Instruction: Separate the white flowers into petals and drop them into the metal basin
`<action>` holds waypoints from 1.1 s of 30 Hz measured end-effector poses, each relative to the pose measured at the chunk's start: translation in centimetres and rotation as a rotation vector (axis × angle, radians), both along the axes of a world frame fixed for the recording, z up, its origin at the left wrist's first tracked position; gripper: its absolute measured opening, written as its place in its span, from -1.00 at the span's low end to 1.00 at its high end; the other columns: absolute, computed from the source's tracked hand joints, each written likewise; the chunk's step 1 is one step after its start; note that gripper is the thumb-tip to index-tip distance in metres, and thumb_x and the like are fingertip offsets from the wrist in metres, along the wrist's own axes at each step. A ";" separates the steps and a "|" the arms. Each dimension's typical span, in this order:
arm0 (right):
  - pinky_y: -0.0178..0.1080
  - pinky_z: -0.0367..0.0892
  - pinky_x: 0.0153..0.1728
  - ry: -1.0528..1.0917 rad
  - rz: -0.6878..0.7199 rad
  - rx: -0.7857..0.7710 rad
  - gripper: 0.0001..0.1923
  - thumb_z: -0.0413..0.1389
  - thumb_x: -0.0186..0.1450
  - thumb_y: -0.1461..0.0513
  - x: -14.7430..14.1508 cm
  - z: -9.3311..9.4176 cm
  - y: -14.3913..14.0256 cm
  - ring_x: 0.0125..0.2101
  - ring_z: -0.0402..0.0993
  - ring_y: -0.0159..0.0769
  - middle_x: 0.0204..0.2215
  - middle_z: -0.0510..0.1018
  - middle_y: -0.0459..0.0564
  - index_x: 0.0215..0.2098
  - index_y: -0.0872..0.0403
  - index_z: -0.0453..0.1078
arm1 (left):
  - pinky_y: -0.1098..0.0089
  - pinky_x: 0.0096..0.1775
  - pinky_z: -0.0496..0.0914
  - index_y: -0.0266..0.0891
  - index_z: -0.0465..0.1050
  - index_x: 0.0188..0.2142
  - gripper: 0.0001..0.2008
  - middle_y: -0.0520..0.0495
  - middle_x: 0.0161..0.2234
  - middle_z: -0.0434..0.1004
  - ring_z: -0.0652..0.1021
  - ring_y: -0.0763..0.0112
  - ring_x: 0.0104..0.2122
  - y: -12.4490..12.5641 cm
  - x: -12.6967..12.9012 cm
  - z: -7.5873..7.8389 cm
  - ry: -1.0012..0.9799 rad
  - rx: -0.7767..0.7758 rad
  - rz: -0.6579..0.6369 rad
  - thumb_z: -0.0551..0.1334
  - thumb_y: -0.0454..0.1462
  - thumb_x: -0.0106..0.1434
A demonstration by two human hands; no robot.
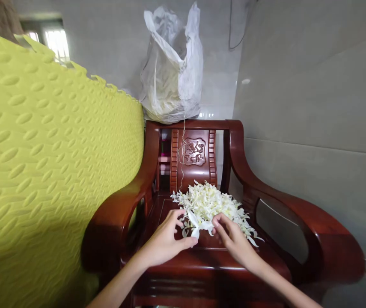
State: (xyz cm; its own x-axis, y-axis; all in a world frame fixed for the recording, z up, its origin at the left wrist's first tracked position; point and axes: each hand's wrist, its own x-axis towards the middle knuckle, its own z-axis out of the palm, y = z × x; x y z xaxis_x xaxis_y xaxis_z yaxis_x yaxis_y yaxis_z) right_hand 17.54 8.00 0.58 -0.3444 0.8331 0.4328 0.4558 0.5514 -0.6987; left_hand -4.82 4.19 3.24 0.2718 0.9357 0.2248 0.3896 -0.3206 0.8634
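A yellow-green foam mat leans at your left, against the arm of a red wooden chair. Your left hand and right hand meet over the seat, fingertips of both pinching one white flower piece at the near edge of a pile of white petals. The heap looks largely unsorted, only this piece in hand, so most work seems left. A thin string hangs before the carved backrest emblem, its characters unreadable. Behind stands a white plastic sack, unlabelled.
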 end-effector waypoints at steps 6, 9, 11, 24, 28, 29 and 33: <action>-0.30 0.21 -0.38 0.065 0.127 -0.072 -0.72 -0.13 0.39 0.07 -1.7 0.9 -1.6 -0.46 0.25 -0.35 -0.48 0.32 -0.11 -0.36 0.06 0.22 | 0.30 -0.15 0.36 -0.30 0.35 -0.06 -0.55 -0.15 -0.22 0.48 0.48 0.29 -0.20 1.2 -0.1 0.1 -0.346 -0.219 -0.086 0.35 -0.23 0.05; -0.31 0.20 -0.45 0.128 0.173 -0.199 -0.69 -0.09 0.37 0.01 -1.9 1.5 -1.6 -0.51 0.19 -0.38 -0.52 0.24 -0.15 -0.35 0.07 0.24 | 0.32 -0.20 0.33 -0.35 0.45 -0.25 -0.76 -0.10 -0.37 0.50 0.49 0.33 -0.30 1.4 -0.1 0.5 -0.356 -0.177 -0.004 0.30 -0.26 0.09; -0.31 0.22 -0.46 0.196 0.220 -0.283 -0.67 -0.05 0.34 -0.01 -2.0 1.6 -1.5 -0.52 0.20 -0.39 -0.52 0.22 -0.16 -0.37 0.07 0.25 | 0.34 -0.19 0.32 -0.36 0.48 -0.31 -0.83 -0.11 -0.37 0.52 0.49 0.34 -0.31 1.4 -0.2 0.8 -0.367 -0.147 0.036 0.27 -0.28 0.11; -0.32 0.22 -0.49 0.405 0.461 -0.534 -0.66 0.18 0.20 0.04 -3.8 0.1 -1.7 -0.62 0.29 -0.43 -0.65 0.44 -0.09 -0.46 0.18 0.37 | 0.35 -0.28 0.38 -0.39 0.56 -0.23 -0.66 -0.16 -0.38 0.57 0.51 0.37 -0.40 1.3 0.8 0.0 -0.332 -0.224 -0.143 0.37 -0.24 -0.01; -0.30 0.24 -0.43 0.225 0.355 -0.387 -0.70 0.18 0.20 0.07 -2.5 0.7 -1.1 -0.53 0.33 -0.37 -0.59 0.44 -0.08 -0.42 0.18 0.43 | 0.38 -0.38 0.37 -0.40 0.59 -0.30 -0.70 -0.12 -0.49 0.54 0.46 0.46 -0.53 1.7 -0.1 -0.2 -0.285 -0.282 -0.151 0.37 -0.23 -0.02; -0.30 0.24 -0.42 0.191 0.330 -0.361 -0.71 0.18 0.20 0.07 -2.3 0.7 -1.1 -0.51 0.32 -0.37 -0.58 0.43 -0.09 -0.41 0.18 0.44 | 0.40 -0.41 0.36 -0.40 0.59 -0.30 -0.71 -0.11 -0.51 0.53 0.44 0.47 -0.55 1.8 -0.2 -0.2 -0.271 -0.286 -0.149 0.37 -0.24 -0.02; -0.31 0.22 -0.46 0.185 0.391 -0.507 -0.65 0.15 0.22 0.03 -1.9 0.5 -1.5 -0.55 0.28 -0.41 -0.56 0.40 -0.11 -0.28 0.18 0.44 | 0.42 -0.44 0.34 -0.39 0.59 -0.34 -0.74 -0.08 -0.53 0.51 0.44 0.46 -0.54 1.3 0.0 -0.4 -0.204 -0.248 -0.161 0.36 -0.26 -0.04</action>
